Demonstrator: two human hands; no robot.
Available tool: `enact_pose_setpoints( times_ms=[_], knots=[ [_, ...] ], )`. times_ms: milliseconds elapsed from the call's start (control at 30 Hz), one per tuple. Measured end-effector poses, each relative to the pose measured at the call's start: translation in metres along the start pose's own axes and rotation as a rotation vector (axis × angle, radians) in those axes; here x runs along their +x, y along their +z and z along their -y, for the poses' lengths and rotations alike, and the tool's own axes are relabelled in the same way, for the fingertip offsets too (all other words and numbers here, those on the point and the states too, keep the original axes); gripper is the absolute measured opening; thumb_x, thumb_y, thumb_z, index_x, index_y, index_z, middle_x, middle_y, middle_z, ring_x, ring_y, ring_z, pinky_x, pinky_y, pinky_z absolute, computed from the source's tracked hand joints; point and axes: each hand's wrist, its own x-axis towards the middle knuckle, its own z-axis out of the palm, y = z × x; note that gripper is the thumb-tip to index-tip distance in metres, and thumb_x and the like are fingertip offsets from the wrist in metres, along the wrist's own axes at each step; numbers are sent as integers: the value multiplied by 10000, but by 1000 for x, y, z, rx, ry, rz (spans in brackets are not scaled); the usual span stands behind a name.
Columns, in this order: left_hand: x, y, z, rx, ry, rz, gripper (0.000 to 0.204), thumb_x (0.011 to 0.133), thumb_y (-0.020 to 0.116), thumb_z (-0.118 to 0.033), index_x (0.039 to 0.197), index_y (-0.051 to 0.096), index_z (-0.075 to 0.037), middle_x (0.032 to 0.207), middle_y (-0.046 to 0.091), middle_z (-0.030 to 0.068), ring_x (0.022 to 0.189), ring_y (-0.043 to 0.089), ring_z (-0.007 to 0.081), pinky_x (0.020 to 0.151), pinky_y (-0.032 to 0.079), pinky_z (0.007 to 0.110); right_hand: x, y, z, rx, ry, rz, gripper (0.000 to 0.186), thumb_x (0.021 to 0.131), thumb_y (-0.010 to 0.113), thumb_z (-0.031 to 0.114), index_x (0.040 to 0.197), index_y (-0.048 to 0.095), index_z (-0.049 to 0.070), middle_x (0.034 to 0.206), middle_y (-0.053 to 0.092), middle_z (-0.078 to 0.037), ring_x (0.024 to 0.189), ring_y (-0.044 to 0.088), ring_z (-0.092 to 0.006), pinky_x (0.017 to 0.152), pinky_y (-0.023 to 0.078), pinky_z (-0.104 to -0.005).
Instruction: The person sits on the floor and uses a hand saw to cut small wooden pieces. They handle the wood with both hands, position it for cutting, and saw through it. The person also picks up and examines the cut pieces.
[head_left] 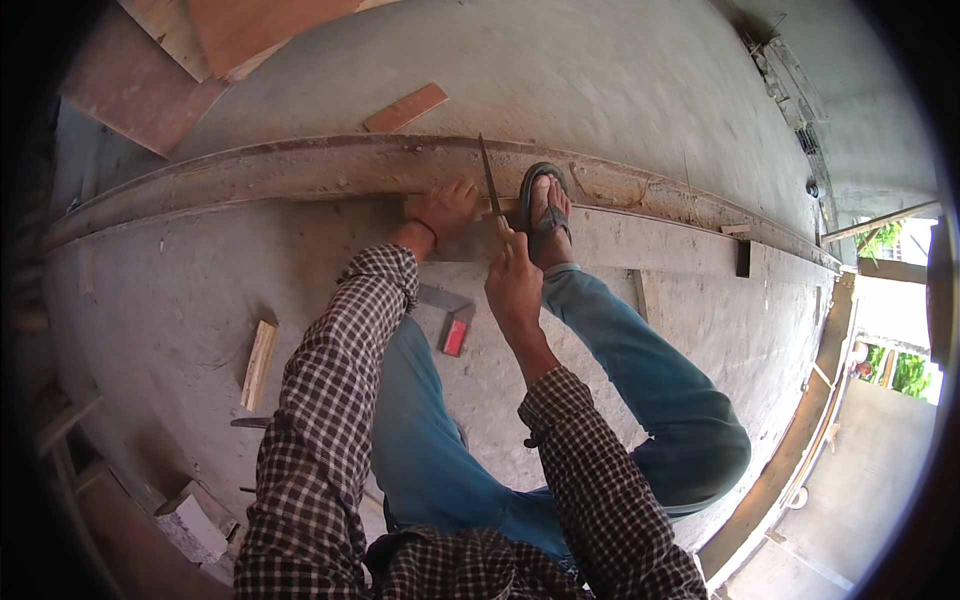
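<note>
My left hand [446, 207] lies flat on a small wooden piece [415, 206] that rests against a long raised concrete ledge [300, 170]. My right hand [513, 283] grips the handle of a hand saw [489, 180], whose thin blade points away from me across the ledge, just right of my left hand. My sandalled right foot [546, 208] presses on the ledge right beside the blade. Both forearms wear checked sleeves.
A try square with a red handle [452, 322] lies on the concrete floor by my left knee. A short wooden block [259, 364] lies to the left, plywood sheets [170, 60] at the far left, a small board [405, 107] beyond the ledge. The slab edge [800, 440] drops off at right.
</note>
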Motion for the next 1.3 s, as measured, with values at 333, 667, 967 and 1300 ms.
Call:
enact_pose_setpoints(
  times_ms=[333,667,967,1300],
  knots=[
    [23,18,-10,-20,31,45,413,935,728,-353,1187,601,-51,1219,582,115,1158,634,299,915,543,491,-56,-40,-18,-26,69,11,318,987,558,26,1302,538,63,1052,693,-317,928,685,-523,745,544,-575],
    [48,29,-6,-113,-74,272,453,979,684,-343,1275,558,-24,1368,535,157,1306,564,326,1024,489,528,4,-12,-53,-58,131,90,301,991,573,27,1289,531,23,1135,690,-327,989,686,-521,767,567,-535],
    [89,39,14,-122,-55,287,549,989,665,-373,1362,541,10,1409,554,177,1354,542,339,1072,468,539,76,26,-61,-42,123,2,293,989,561,25,1278,530,59,1039,706,-303,948,690,-491,757,521,-575],
    [109,82,73,-229,-73,366,613,952,710,-422,1337,551,28,1393,567,199,1327,550,377,1073,482,532,128,73,-66,-12,181,17,266,980,560,24,1240,535,74,912,695,-301,891,668,-522,729,490,-613]
  ],
)
